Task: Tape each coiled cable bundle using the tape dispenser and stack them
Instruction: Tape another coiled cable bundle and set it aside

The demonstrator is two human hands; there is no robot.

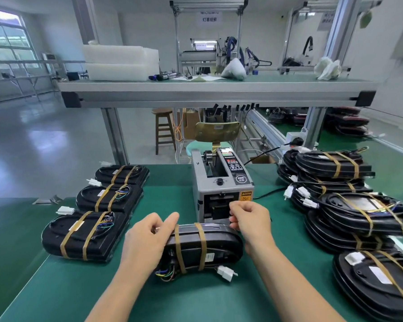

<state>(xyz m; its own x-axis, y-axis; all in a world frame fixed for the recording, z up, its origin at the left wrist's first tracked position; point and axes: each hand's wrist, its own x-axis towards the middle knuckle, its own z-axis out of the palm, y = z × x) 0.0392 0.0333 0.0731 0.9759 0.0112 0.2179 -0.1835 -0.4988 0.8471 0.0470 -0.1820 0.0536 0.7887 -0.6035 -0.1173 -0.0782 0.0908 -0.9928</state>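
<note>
Bundle (203,245): mid-table, just before tape dispenser (221,182), two tan bands already round it. Left hand (147,238) grips its left end, fingers curled over top. Right hand (249,219) at far right corner by dispenser mouth, fingers bunched; pinching tape or bundle edge, cannot tell.

Judgement: keep coil pressed flat, wires tucked in, pull any strip taut, rub ends down.

Taped bundles in row (84,235) at left; heap (349,205) at right. White trays (119,63) on shelf, contents hidden.
</note>
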